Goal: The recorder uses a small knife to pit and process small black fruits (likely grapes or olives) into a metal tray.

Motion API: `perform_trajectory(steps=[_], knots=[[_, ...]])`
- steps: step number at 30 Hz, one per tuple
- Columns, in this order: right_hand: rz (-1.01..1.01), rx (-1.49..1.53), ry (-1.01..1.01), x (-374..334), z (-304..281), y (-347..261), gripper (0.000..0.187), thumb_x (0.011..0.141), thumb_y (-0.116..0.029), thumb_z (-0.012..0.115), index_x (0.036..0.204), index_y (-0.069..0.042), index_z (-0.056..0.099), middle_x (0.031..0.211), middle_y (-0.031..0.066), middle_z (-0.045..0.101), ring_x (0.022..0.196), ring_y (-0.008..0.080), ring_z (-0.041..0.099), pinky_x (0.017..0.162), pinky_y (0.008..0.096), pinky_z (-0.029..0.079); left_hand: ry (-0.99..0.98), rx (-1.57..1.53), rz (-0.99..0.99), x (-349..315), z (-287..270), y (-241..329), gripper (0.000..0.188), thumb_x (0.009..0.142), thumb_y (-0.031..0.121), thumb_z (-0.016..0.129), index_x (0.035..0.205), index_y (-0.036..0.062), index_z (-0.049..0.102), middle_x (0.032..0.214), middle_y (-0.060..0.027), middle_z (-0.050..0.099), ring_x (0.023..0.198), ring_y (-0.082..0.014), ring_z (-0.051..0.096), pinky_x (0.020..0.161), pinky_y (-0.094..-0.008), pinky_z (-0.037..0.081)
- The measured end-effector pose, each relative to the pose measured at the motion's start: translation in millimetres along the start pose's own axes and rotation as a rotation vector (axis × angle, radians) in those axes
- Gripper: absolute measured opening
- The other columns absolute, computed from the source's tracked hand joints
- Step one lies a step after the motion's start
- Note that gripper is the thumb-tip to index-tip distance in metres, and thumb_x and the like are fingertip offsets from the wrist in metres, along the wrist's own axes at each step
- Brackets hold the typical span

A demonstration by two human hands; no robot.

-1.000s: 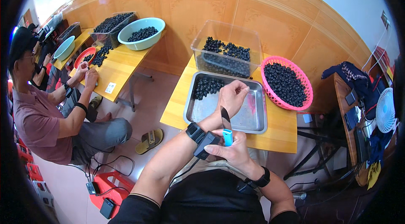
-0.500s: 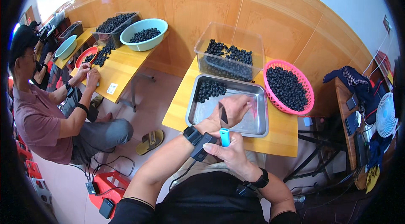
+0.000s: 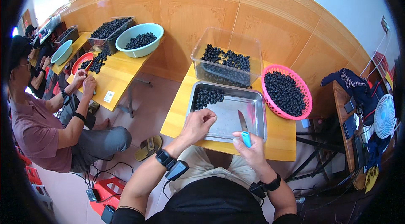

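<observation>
My right hand [image 3: 253, 152] is closed around the turquoise handle of a small knife [image 3: 242, 121], its blade pointing up over the near right part of a metal tray [image 3: 230, 128]. My left hand [image 3: 198, 125] is over the tray's near left edge with fingertips pinched together; whatever they hold, if anything, is hidden. A cluster of dark, round, berry-like pieces [image 3: 208, 98] lies in the tray's far left corner. Behind the tray stands a clear plastic bin [image 3: 228, 74] partly filled with the same pieces. To the right, a pink basket [image 3: 309, 97] holds many more.
All these stand on a yellow wooden table [image 3: 282, 139]. To the left, a co-worker sits at another table [image 3: 110, 84] bearing a pale green basin [image 3: 143, 51], a red dish and loose dark pieces. A red stool [image 3: 103, 190] with cables is beside my left arm. A fan [image 3: 384, 116] stands far right.
My left hand has pulled back from over the tray's middle to its near left edge. My right hand has shifted right with the knife, and the hands are now apart.
</observation>
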State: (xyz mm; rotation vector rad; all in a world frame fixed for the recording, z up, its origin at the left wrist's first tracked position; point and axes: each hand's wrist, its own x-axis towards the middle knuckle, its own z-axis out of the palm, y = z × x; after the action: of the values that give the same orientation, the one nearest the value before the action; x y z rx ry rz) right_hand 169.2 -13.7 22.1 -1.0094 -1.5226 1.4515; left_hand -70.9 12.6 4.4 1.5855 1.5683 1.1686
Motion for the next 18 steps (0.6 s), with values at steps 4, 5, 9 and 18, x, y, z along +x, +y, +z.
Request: perform_trajectory(steps=[4, 5, 9, 18], knots=[[-0.063, -0.158, 0.175, -1.1, -21.7, 11.3, 0.029, 0.094, -0.018, 0.078, 0.115, 0.002, 0.073, 0.077, -0.0065, 0.059, 0.069, 0.0025, 0.05, 0.062, 0.0217, 0.043, 0.022, 0.056, 0.024, 3.8, -8.3, -3.9, 0.016, 0.092, 0.015, 0.075, 0.099, 0.0003, 0.074, 0.083, -0.0114, 0.073, 0.074, -0.017, 0.069, 0.07, -0.0327, 0.056], [-0.059, -0.157, 0.179, -0.6, -25.8, 11.6, 0.029, 0.094, -0.018, 0.078, 0.115, 0.002, 0.073, 0.077, -0.0065, 0.059, 0.069, 0.0025, 0.05, 0.062, 0.0217, 0.043, 0.035, 0.099, 0.039, 5.9, -8.7, -8.5, 0.016, 0.092, 0.015, 0.075, 0.099, 0.0007, 0.074, 0.084, -0.012, 0.073, 0.074, -0.0186, 0.07, 0.07, -0.0332, 0.056], [-0.144, -0.401, 0.324, 0.4, -41.2, 18.5, 0.029, 0.092, -0.015, 0.078, 0.114, 0.002, 0.072, 0.08, 0.0021, 0.068, 0.07, 0.0086, 0.06, 0.066, 0.0264, 0.05, 0.039, 0.21, 0.105, 12.7, -8.7, -20.6, 0.017, 0.09, 0.014, 0.076, 0.099, 0.0009, 0.073, 0.089, -0.0139, 0.072, 0.077, -0.0248, 0.071, 0.072, -0.036, 0.057], [-0.185, -0.588, 0.496, 12.3, -80.0, 55.2, 0.022, 0.088, -0.01, 0.075, 0.107, 0.001, 0.073, 0.087, 0.0172, 0.073, 0.077, 0.0241, 0.072, 0.071, 0.0347, 0.055, -0.023, 0.311, 0.099, 19.8, -8.5, -20.5, 0.017, 0.089, 0.014, 0.076, 0.101, 0.0025, 0.073, 0.1, -0.0165, 0.07, 0.084, -0.033, 0.071, 0.077, -0.0424, 0.057]])
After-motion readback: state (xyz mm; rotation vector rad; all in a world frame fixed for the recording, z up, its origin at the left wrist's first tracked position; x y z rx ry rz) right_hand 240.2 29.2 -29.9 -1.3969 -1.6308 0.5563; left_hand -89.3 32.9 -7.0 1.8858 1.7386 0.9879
